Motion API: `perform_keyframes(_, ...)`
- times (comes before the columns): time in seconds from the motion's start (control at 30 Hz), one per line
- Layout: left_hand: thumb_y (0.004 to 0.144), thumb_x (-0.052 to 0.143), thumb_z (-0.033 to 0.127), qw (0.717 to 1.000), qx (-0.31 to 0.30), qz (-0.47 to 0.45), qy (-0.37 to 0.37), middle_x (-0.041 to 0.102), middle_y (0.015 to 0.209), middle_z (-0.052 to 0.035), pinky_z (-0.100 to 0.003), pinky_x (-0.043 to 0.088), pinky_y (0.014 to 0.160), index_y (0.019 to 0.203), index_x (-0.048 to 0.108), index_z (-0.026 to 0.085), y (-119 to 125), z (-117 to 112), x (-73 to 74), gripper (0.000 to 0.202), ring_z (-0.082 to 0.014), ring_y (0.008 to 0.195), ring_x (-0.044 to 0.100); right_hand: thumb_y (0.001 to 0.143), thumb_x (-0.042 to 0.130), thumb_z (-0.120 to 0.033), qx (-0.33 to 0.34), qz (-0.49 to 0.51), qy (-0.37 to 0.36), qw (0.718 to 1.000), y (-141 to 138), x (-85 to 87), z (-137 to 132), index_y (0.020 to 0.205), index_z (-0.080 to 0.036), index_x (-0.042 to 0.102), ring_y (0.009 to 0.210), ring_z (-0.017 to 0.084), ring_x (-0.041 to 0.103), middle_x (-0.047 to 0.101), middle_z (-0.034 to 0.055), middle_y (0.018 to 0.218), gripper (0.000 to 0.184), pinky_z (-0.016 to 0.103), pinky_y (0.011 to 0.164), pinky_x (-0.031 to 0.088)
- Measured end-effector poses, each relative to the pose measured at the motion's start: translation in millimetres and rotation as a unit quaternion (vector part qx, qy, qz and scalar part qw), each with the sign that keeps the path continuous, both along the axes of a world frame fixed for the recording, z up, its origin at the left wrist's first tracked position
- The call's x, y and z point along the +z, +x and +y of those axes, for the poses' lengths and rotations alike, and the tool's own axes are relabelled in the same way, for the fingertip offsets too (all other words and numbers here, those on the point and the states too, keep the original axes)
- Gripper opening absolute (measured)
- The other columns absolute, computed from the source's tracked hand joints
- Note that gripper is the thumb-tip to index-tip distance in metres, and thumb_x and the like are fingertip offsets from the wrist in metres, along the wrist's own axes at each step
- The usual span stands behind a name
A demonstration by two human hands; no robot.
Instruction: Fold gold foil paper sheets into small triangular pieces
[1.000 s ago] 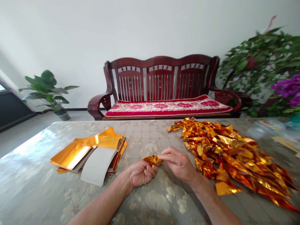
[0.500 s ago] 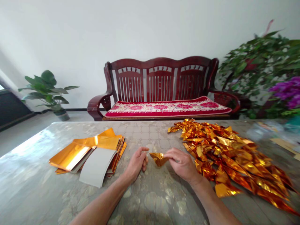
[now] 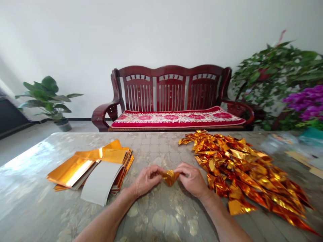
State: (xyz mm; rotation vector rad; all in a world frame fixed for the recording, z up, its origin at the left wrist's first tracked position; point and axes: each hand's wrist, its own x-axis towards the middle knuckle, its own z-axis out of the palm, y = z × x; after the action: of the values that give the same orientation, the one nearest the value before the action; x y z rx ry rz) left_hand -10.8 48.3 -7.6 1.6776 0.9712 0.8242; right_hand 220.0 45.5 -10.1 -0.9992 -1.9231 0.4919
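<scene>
A small folded piece of gold foil paper is held just above the table, between both hands. My left hand pinches its left end with closed fingers. My right hand pinches its right end the same way. A stack of flat gold foil sheets lies to the left of my left hand, one sheet turned white side up. A wide pile of folded gold foil pieces spreads to the right of my right hand.
The marbled table top has a glossy surface. Behind it stands a dark red wooden bench with a red cushion. A potted plant sits on the floor at left. Leafy plants with purple flowers stand at right.
My left hand, which had let go of the foil piece half a second ago, has come back and pinched its left end. The view has tilted slightly down.
</scene>
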Motion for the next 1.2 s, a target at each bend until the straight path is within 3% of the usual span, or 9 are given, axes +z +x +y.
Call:
perform_keyframes(0.2, 0.081, 0.061, 0.027, 0.999, 0.036, 0.017, -0.011, 0.064, 0.066, 0.0011, -0.02, 0.041, 0.055, 0.091, 0.073, 0.015, 1.0, 3.3, -12.1, 0.02, -0.0102, 0.056, 0.052, 0.075, 0.05, 0.001, 0.017, 0.003, -0.017, 1.0, 1.5, 1.4, -2.0, 0.086, -0.023, 0.075, 0.077, 0.014, 0.064, 0.069, 0.0009, 0.081, 0.036, 0.023, 0.071, 0.049)
perform_keyframes(0.43, 0.085, 0.062, 0.021, 0.983, 0.071, 0.108, 0.131, 0.073, 0.081, 0.0002, -0.022, 0.047, 0.072, 0.087, 0.075, 0.02, -3.2, 2.5, -8.4, 0.013, -0.0139, 0.076, 0.065, 0.081, 0.061, -0.006, 0.066, -0.013, -0.085, 0.994, 3.9, 2.7, 0.4, 0.096, -0.026, 0.077, 0.079, 0.014, 0.064, 0.07, 0.001, 0.087, 0.029, 0.023, 0.072, 0.05)
perform_keyframes(0.73, 0.093, 0.056, 0.022, 0.963, 0.033, 0.131, 0.233, 0.07, 0.088, 0.0002, -0.02, 0.047, 0.076, 0.089, 0.067, 0.02, -7.1, -1.7, -14.4, 0.012, -0.0118, 0.081, 0.065, 0.088, 0.062, -0.014, 0.046, -0.015, -0.016, 0.999, 1.6, -3.3, -2.3, 0.093, -0.028, 0.077, 0.077, 0.013, 0.065, 0.068, 0.0003, 0.082, 0.022, 0.023, 0.071, 0.049)
perform_keyframes(0.93, 0.095, 0.054, 0.025, 0.958, 0.045, 0.159, 0.236, 0.07, 0.083, 0.0008, -0.019, 0.046, 0.071, 0.086, 0.065, 0.021, -6.4, -4.8, -14.6, 0.015, -0.0113, 0.076, 0.064, 0.087, 0.062, -0.012, 0.019, -0.036, 0.033, 0.999, -6.3, 0.9, -7.8, 0.091, -0.027, 0.077, 0.082, 0.013, 0.066, 0.07, 0.0016, 0.091, 0.022, 0.022, 0.073, 0.05)
perform_keyframes(1.2, 0.095, 0.052, 0.025, 0.956, 0.088, 0.214, 0.178, 0.072, 0.084, 0.0028, -0.02, 0.047, 0.072, 0.1, 0.064, 0.025, 1.3, -15.8, -0.7, 0.013, -0.0132, 0.076, 0.067, 0.088, 0.059, -0.014, -0.027, -0.07, 0.038, 0.996, -9.6, 1.1, -11.2, 0.089, -0.026, 0.077, 0.073, 0.013, 0.063, 0.064, 0.001, 0.078, 0.021, 0.021, 0.065, 0.047)
